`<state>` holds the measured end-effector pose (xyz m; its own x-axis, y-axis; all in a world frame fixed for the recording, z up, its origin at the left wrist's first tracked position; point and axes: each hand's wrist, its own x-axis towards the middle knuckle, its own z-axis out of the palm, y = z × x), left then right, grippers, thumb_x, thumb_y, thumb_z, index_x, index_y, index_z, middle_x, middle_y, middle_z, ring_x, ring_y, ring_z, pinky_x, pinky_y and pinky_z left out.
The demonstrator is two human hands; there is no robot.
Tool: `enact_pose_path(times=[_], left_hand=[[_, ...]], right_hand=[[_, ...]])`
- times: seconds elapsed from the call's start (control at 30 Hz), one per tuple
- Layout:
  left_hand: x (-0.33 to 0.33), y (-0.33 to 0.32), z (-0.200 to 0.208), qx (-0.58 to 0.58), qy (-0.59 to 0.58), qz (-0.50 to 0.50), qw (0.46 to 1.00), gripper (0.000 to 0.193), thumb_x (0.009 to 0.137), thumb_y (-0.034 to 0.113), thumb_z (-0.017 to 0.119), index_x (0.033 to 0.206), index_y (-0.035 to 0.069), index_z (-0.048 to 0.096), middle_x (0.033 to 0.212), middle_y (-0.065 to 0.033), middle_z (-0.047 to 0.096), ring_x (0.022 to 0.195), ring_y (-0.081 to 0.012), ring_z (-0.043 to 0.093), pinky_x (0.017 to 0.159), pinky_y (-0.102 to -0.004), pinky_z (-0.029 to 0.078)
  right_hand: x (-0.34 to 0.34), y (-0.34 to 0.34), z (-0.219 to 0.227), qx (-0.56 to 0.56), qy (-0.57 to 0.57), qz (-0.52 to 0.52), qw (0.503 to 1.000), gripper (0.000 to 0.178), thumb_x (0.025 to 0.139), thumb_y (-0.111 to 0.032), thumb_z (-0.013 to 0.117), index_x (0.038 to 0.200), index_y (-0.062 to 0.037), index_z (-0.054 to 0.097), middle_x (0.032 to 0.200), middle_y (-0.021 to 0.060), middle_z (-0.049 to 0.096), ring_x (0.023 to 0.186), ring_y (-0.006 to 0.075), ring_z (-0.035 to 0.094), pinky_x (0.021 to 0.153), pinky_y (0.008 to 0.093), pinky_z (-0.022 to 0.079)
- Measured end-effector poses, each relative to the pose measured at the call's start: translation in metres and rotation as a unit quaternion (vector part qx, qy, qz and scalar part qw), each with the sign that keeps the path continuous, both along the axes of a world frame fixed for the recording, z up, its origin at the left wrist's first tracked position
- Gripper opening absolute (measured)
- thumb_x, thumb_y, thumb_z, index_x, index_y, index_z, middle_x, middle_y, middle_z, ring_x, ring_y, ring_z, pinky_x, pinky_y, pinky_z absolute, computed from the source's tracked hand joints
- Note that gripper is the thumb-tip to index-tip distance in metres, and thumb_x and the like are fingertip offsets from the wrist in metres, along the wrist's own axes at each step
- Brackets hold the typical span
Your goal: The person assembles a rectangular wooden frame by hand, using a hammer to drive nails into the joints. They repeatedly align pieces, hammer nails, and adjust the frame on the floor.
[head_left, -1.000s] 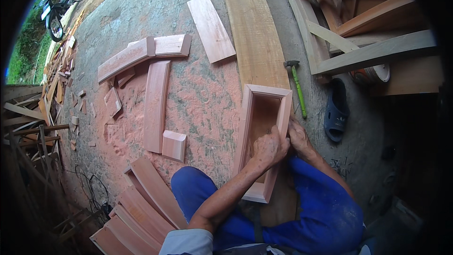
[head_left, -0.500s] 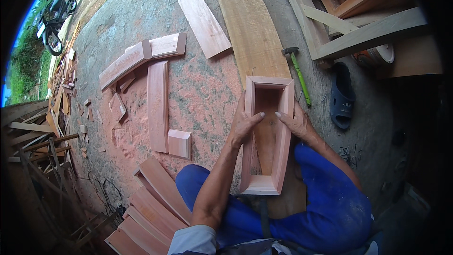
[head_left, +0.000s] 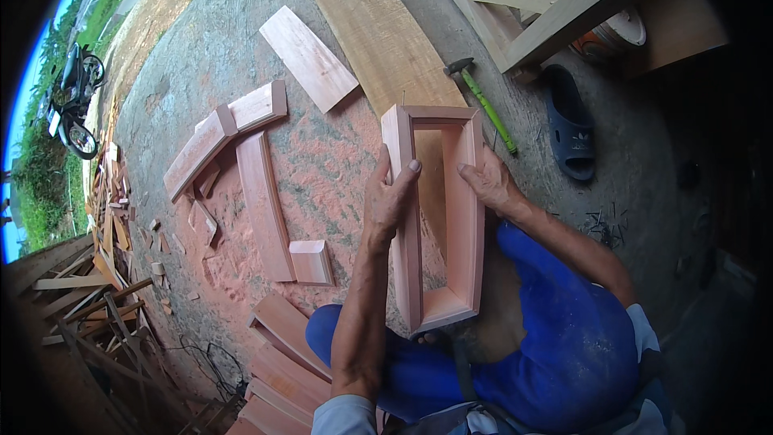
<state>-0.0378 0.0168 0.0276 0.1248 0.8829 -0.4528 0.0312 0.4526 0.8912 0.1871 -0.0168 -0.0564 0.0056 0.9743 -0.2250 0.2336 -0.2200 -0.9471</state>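
A long, narrow wooden frame (head_left: 405,234), pinkish and open through its middle, is held up in front of my legs. My left hand (head_left: 388,197) grips its left side, thumb over the upper edge and fingers hidden behind. On the opposite side my right hand (head_left: 489,183) clasps the frame the same way, thumb on the inner edge. A thin nail stands up at the frame's far left corner. Under and beyond the frame lies a long brown board (head_left: 382,28). A hammer (head_left: 483,105) with a green handle rests just right of that board.
Pinkish moulded pieces (head_left: 262,205) and a pale short board (head_left: 308,59) lie on the sawdust-covered concrete at left. More planks (head_left: 286,366) are by my left knee. A dark blue clog (head_left: 570,125), scattered nails (head_left: 608,225) and a large timber frame (head_left: 555,20) are at right.
The wooden frame has tilted in my hands, so its left outer side now shows. My left hand has shifted up along its side. The whole view has turned slightly.
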Motion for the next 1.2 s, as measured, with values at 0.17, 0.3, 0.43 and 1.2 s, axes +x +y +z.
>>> enact_pose_path(times=[0.17,0.3,0.43,1.2], left_hand=[[-0.028,0.048,0.01,0.1,0.199,-0.146,0.964,0.112,0.081,0.05,0.085,0.156,-0.015,0.033,0.15,-0.0355,0.052,0.131,-0.0372,0.061,0.106,-0.0399,0.051],[-0.044,0.096,0.019,0.087,0.146,-0.272,0.947,0.111,0.076,0.049,0.091,0.158,-0.007,0.04,0.151,-0.0275,0.055,0.131,-0.0311,0.061,0.106,-0.039,0.05],[-0.04,0.115,0.016,-0.006,0.111,-0.338,0.935,0.114,0.069,0.043,0.097,0.161,0.003,0.041,0.151,-0.0229,0.056,0.137,-0.0311,0.055,0.116,-0.0386,0.041],[0.039,-0.028,0.027,0.35,0.485,-0.344,0.724,0.101,0.067,0.044,0.084,0.159,0.029,0.045,0.15,-0.0299,0.04,0.134,-0.0473,0.045,0.113,-0.0579,0.034]], right_hand=[[-0.028,-0.002,-0.012,-0.1,0.078,-0.04,0.991,0.056,0.095,-0.035,0.07,0.137,0.0001,0.058,0.123,0.0238,0.07,0.121,0.035,0.066,0.102,0.0452,0.052],[-0.038,-0.011,0.048,-0.181,0.134,0.003,0.974,0.056,0.102,-0.041,0.066,0.137,0.0016,0.058,0.12,0.0215,0.072,0.099,0.0294,0.076,0.08,0.0382,0.064],[-0.036,-0.027,0.036,-0.207,0.179,0.037,0.961,0.056,0.108,-0.046,0.055,0.128,0.0059,0.061,0.108,0.0195,0.075,0.085,0.0244,0.079,0.063,0.0307,0.066],[0.073,-0.045,0.043,-0.023,-0.198,0.096,0.975,0.047,0.094,-0.01,0.052,0.137,-0.0151,0.069,0.124,0.0176,0.075,0.113,0.0302,0.073,0.097,0.0361,0.055]])
